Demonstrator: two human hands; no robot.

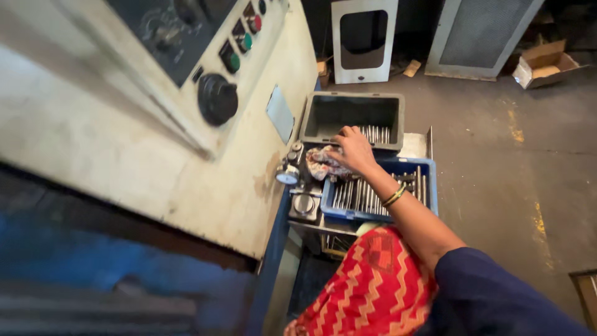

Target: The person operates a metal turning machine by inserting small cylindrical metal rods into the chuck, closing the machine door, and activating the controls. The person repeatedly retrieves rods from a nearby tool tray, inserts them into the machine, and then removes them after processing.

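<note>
The right hand (354,149) rests with fingers spread loosely on the rag (323,165) between the grey bin (351,102) and the blue tray (429,186) of rods (357,196), within easy reach; the left hand is out of view.

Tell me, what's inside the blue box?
The blue box holds shiny metal rods lying side by side. The person's right hand and arm cover some, so what's beneath can't be seen.

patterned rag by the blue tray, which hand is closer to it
Right. The right hand rests on the patterned rag, at the edge between the grey bin and the blue tray of metal rods. The left hand is out of view.
</note>
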